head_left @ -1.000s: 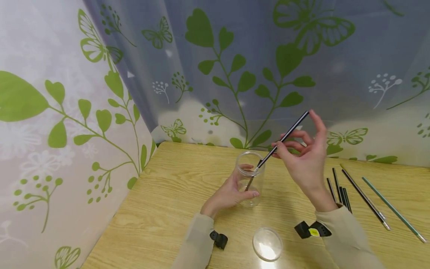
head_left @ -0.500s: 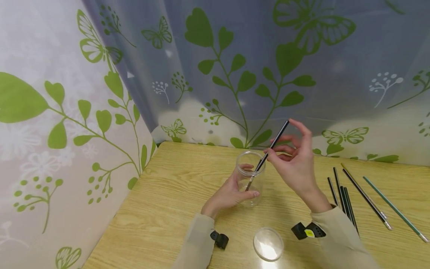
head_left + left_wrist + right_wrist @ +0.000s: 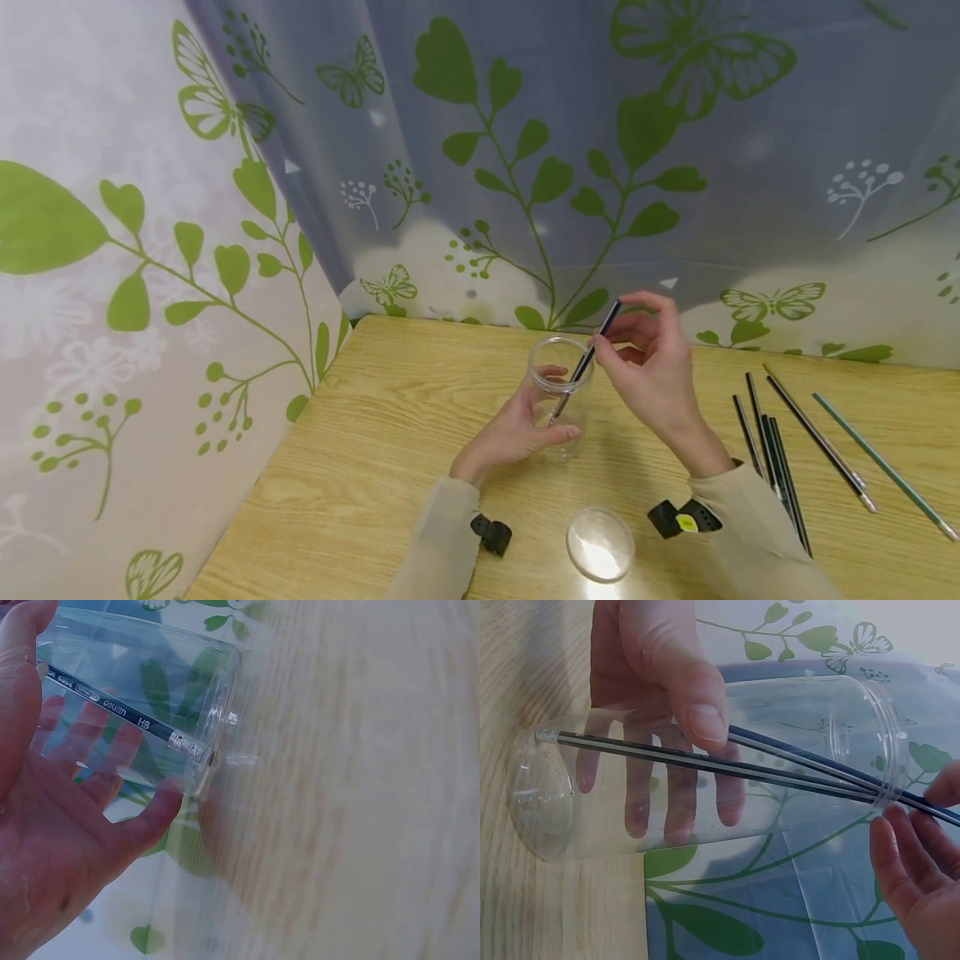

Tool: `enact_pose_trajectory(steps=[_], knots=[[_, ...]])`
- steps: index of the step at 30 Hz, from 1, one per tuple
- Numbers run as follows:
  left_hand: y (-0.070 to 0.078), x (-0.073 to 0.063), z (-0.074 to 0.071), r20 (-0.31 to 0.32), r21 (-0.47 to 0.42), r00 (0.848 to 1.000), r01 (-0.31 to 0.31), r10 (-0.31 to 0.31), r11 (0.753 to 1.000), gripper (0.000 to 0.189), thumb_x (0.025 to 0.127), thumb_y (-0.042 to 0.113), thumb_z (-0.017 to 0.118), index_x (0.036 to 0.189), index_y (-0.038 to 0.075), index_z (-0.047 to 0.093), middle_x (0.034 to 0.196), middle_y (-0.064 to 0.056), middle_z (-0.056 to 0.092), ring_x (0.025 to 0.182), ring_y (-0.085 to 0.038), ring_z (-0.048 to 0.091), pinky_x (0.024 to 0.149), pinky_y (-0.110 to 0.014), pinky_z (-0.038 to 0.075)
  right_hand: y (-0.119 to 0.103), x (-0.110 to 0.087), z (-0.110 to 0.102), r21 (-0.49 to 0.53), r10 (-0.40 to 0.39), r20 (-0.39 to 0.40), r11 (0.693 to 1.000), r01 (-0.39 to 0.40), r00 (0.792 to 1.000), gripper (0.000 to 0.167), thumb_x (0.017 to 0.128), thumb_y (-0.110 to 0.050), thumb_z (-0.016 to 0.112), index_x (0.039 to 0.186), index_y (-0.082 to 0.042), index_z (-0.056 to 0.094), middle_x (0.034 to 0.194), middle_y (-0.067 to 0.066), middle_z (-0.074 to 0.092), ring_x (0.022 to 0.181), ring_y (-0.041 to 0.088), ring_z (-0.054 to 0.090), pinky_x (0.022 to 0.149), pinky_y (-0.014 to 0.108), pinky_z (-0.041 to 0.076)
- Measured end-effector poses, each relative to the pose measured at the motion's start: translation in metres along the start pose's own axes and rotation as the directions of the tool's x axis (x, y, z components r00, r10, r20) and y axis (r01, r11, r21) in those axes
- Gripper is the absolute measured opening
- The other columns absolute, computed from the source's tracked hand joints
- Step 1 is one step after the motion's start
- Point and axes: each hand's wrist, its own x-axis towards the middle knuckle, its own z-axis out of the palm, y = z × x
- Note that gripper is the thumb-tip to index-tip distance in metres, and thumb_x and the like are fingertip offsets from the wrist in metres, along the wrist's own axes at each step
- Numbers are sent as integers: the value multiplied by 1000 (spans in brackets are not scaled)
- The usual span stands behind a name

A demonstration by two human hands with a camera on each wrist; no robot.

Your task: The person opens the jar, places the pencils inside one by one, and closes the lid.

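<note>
My left hand (image 3: 510, 429) grips a clear jar (image 3: 562, 450) round its side, fingers behind and thumb in front, as the left wrist view shows. The jar stands on the table with its mouth open. A dark pencil (image 3: 630, 748) leans inside it, eraser end at the bottom; its HB print shows in the left wrist view. With thumb and fingers, my right hand (image 3: 656, 379) pinches a second dark pencil (image 3: 584, 362) that slants through the mouth. In the right wrist view its lower end is hidden behind the left thumb.
A clear round lid (image 3: 600, 546) lies in front of the jar. Several dark pencils (image 3: 783, 467) and a teal pencil (image 3: 873, 456) lie at the right, partly behind the right sleeve. Behind the wooden table (image 3: 360, 467) hangs a patterned curtain (image 3: 480, 275).
My right hand has moved down and left, and its pencil has slid deeper into the jar. The left hand and the jar have stayed in place.
</note>
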Motion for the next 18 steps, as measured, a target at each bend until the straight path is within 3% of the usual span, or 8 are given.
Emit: enact_pose_trajectory(steps=[5,12,18], knots=[[1,0,0,-1,1,1000,4,-4,1000,74,92,20,78,150,35,35,151,7,51,144,-24,45,119,-58,33,4,-2,1,-63,-25,1,998,25,1000,52,87,13,69,133,4,47,89,-9,67,78,1,67,65,16,55],[2,-1,1,-8,14,1000,10,-10,1000,79,91,21,79,155,22,32,150,9,52,145,-23,44,119,-58,33,7,-6,3,-94,-32,7,995,33,999,53,87,12,70,136,-1,52,88,3,68,77,0,66,65,15,55],[1,0,1,-11,23,1000,3,-2,1000,77,91,22,79,153,29,34,150,10,52,143,-22,46,118,-59,33,9,-9,3,-122,-24,28,992,28,999,47,89,11,69,133,-2,57,88,5,68,78,-1,65,67,15,54]])
